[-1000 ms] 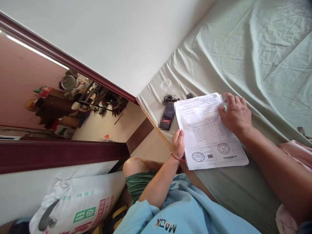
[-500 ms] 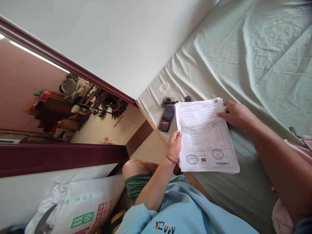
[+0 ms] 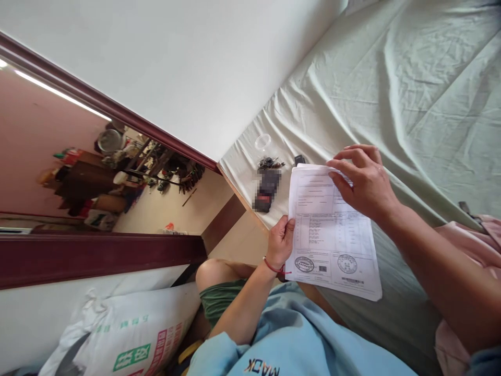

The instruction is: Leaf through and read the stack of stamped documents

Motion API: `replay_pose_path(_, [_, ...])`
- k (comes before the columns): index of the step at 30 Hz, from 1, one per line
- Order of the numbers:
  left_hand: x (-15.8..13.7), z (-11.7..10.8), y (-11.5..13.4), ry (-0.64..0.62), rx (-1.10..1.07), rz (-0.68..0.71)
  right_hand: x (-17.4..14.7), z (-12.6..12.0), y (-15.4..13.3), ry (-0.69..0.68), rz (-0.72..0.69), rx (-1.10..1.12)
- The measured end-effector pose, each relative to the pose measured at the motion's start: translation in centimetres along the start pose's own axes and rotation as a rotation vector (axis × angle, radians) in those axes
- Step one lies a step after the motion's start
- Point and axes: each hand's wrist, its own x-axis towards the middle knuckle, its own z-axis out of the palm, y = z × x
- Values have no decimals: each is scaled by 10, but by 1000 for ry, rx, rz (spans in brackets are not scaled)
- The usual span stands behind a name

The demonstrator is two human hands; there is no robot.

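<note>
A stack of printed papers (image 3: pixel 324 230) is held up in front of me, tilted, its top sheet showing a table, two round stamps and barcodes. My left hand (image 3: pixel 280 241), a red string on its wrist, is closed on the stack's left edge with the thumb in front. At the top edge is my right hand (image 3: pixel 362 180), its fingers bent and its thumb and index finger straddling the papers near the upper right. It covers that corner. Close by on the bed lie a bunch of keys (image 3: pixel 271 162) and a dark, blurred-out object (image 3: pixel 267 189).
A pale green sheet (image 3: pixel 376 99) covers the bed. Near the wall lie a clear round lid-like piece (image 3: pixel 262 141) and a small black item (image 3: pixel 299 159). Pink fabric (image 3: pixel 462 240) lies at right. A white printed sack (image 3: pixel 136 324) stands lower left, below a doorway (image 3: pixel 152 172) onto a cluttered room.
My right hand has moved left from the stack's right edge onto its top edge. The stack has tilted and its lower edge has come down a little. My left hand keeps its hold.
</note>
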Motion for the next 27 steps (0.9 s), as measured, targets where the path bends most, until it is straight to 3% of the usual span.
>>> replay_pose_path(5, [-2, 1, -2, -46, 52, 38, -1, 3, 3, 95, -146, 55])
replay_pose_path(27, [-6, 4, 3, -25, 244, 219, 1, -1, -3, 158, -191, 147])
